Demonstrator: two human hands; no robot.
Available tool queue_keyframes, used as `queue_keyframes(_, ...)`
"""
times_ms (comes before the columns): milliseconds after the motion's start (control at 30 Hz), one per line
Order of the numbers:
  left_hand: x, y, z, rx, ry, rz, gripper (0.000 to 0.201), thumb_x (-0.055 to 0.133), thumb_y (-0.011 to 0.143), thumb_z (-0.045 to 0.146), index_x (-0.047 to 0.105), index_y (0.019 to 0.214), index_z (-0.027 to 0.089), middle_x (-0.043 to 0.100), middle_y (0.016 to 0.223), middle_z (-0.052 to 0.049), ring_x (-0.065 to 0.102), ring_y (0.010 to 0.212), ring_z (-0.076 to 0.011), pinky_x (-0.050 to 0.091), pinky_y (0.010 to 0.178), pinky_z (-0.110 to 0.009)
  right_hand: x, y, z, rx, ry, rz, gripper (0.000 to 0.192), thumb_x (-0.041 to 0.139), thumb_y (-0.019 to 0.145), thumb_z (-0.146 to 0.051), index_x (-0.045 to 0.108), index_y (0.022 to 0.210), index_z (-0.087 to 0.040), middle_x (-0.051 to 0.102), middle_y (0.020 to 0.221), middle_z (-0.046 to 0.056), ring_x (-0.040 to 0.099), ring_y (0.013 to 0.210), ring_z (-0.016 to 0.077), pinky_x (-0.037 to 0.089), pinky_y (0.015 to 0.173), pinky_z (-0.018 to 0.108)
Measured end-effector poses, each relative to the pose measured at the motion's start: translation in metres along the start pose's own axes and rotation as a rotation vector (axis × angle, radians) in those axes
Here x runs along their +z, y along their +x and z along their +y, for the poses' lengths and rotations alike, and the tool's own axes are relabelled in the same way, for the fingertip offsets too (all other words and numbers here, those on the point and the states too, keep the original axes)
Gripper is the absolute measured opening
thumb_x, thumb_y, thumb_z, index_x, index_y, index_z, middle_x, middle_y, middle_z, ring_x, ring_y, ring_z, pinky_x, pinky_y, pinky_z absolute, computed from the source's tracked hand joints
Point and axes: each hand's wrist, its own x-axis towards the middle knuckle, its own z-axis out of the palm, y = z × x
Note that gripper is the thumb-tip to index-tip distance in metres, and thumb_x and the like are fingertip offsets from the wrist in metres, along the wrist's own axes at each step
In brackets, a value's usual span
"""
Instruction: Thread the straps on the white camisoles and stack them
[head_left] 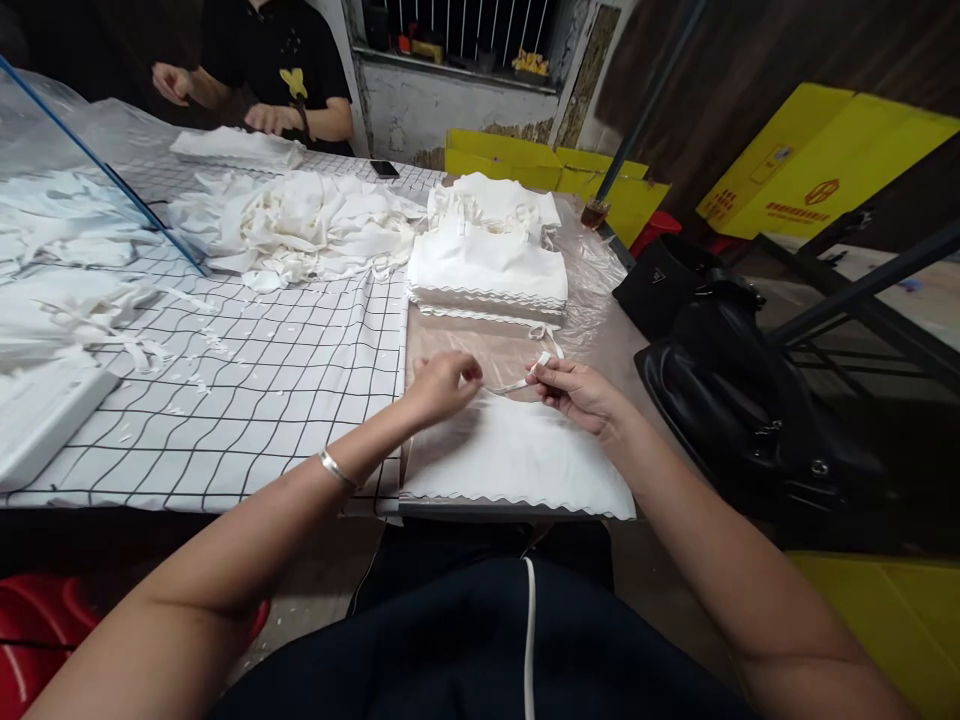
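Head view: both hands worked a thin strap above a flat white garment.
Left hand (442, 385) and right hand (574, 390) each pinched the strap (517, 383), stretched between their fingertips; the garment (517, 455) lay just beneath. Tying seemingly underway; next needs steady tension.

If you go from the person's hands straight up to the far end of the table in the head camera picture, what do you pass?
White garment under the hands → thin white strap pinched between left hand and right hand → neat stack of folded white tops → glass of brown drink.
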Motion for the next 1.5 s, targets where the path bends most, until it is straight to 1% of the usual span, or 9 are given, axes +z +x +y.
queue_keyframes(100,0.018,-0.027,0.001,-0.004,0.135,-0.082,0.020,0.064,0.085,0.035,0.065,0.096,0.018,0.067,0.104,-0.008,0.054,0.103,-0.0301,0.033,0.091,-0.048,0.000,0.008,0.002,-0.042,0.015,0.041,0.037,0.095,0.053,-0.034,0.068,0.072,-0.018,0.063,0.075,0.002,0.050,0.061,0.0111,0.037,0.050,0.021)
queue_keyframes(233,0.030,-0.034,0.004,-0.034,0.191,-0.098,0.018,0.066,0.084,0.031,0.066,0.097,0.018,0.066,0.103,-0.010,0.052,0.104,-0.0319,0.032,0.088,-0.047,0.008,0.013,0.010,-0.166,-0.050,0.066,0.051,0.095,0.039,-0.049,0.063,0.062,-0.017,0.054,0.061,-0.001,0.040,0.053,0.0092,0.031,0.049,0.023)
queue_keyframes(367,0.028,-0.029,0.001,-0.106,0.128,-0.138,0.012,0.067,0.083,0.031,0.070,0.086,0.019,0.066,0.099,-0.009,0.052,0.104,-0.0323,0.032,0.087,-0.047,0.021,0.010,0.025,-0.207,-0.253,0.028,0.048,0.087,0.048,-0.056,0.063,0.064,-0.018,0.057,0.063,0.000,0.044,0.056,0.0124,0.035,0.055,0.026)
queue_keyframes(600,0.026,-0.035,-0.003,-0.103,0.009,-0.110,0.021,0.064,0.085,0.038,0.072,0.082,0.019,0.066,0.101,-0.007,0.053,0.105,-0.0298,0.031,0.091,-0.048,0.031,0.009,0.043,-0.383,-0.597,-0.102,0.030,0.069,0.067,-0.046,0.058,0.060,-0.020,0.053,0.061,-0.002,0.046,0.062,0.0152,0.034,0.060,0.027)
queue_keyframes(1000,0.028,-0.037,-0.003,-0.098,-0.016,-0.106,0.019,0.062,0.085,0.034,0.070,0.080,0.018,0.066,0.097,-0.006,0.052,0.104,-0.0279,0.029,0.094,-0.049,0.033,0.004,0.047,-0.375,-0.654,-0.128,0.023,0.065,0.069,-0.041,0.057,0.062,-0.020,0.052,0.062,-0.001,0.044,0.062,0.0157,0.033,0.061,0.028)
queue_keyframes(1200,0.034,-0.035,-0.001,-0.085,0.026,-0.083,0.021,0.058,0.087,0.032,0.068,0.077,0.017,0.066,0.095,-0.008,0.054,0.101,-0.0279,0.032,0.094,-0.050,0.046,0.003,0.054,-0.357,-0.571,-0.073,0.025,0.069,0.068,-0.039,0.055,0.060,-0.020,0.051,0.062,-0.002,0.047,0.065,0.0165,0.037,0.064,0.028)
queue_keyframes(1300,0.036,-0.052,0.004,-0.043,0.201,0.062,0.020,0.060,0.087,0.027,0.067,0.103,0.019,0.061,0.121,-0.013,0.050,0.115,-0.0326,0.026,0.103,-0.056,0.053,0.004,0.050,-0.272,-0.347,-0.051,0.017,0.070,0.063,-0.033,0.060,0.068,-0.020,0.059,0.069,-0.001,0.053,0.071,0.0176,0.040,0.068,0.028)
queue_keyframes(1400,0.043,-0.083,0.004,0.202,0.359,0.111,0.046,0.057,0.091,0.036,0.052,0.134,0.021,0.043,0.148,-0.014,0.034,0.137,-0.0342,0.012,0.115,-0.056,0.058,0.014,0.032,-0.098,-0.055,-0.039,0.015,0.070,0.060,-0.021,0.061,0.073,-0.019,0.064,0.076,0.001,0.057,0.076,0.0173,0.043,0.070,0.027)
queue_keyframes(1500,0.053,-0.113,-0.002,0.428,0.387,-0.074,0.062,0.047,0.094,0.057,0.042,0.145,0.022,0.037,0.153,-0.011,0.027,0.143,-0.0325,0.014,0.117,-0.053,0.063,0.036,0.001,0.057,0.111,-0.014,0.010,0.065,0.067,-0.012,0.060,0.073,-0.018,0.065,0.074,0.001,0.058,0.075,0.0159,0.046,0.071,0.026)
